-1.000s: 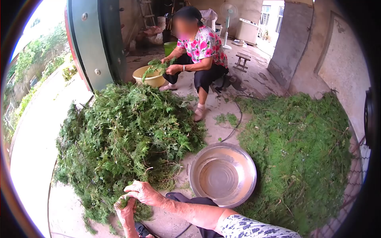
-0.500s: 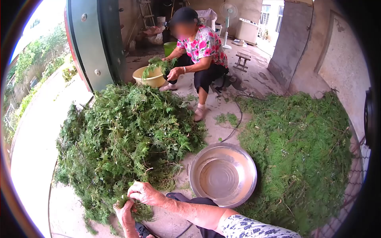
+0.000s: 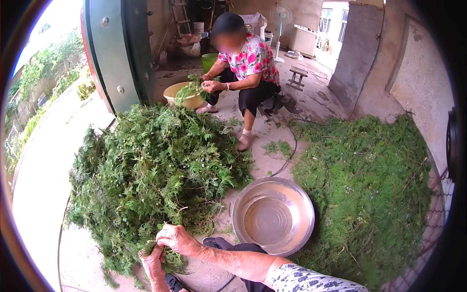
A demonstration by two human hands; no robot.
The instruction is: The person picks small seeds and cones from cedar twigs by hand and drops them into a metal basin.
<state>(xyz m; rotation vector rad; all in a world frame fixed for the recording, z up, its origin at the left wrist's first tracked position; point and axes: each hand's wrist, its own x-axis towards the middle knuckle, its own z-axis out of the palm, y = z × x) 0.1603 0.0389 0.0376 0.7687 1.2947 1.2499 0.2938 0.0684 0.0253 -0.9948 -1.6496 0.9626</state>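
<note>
At the near edge of a big heap of cut evergreen branches (image 3: pixel 155 160), my left hand (image 3: pixel 154 263) is closed around an evergreen sprig (image 3: pixel 173 263). Its green tips stick out on either side of the fingers. Just above and to the right, my right hand (image 3: pixel 177 238) pinches at the top of the same sprig with thumb and fingers together. The exact spot between those fingertips is too small to make out. To the right of my hands, a wide metal basin (image 3: pixel 238 214) stands on the floor with nothing visible inside.
Across the heap, another person (image 3: pixel 248 63) sits low, holding greenery over a yellow basin (image 3: pixel 170 93). A broad spread of green sprigs (image 3: pixel 365 194) covers the floor at right. A dark cable (image 3: pixel 287 163) runs behind the metal basin. Farther back are a small stool (image 3: pixel 296 78) and a fan (image 3: pixel 281 19).
My hands stay nearly in place on the sprig. Across the heap, the other person's hands have come closer together on their greenery, and their head has tilted down a little.
</note>
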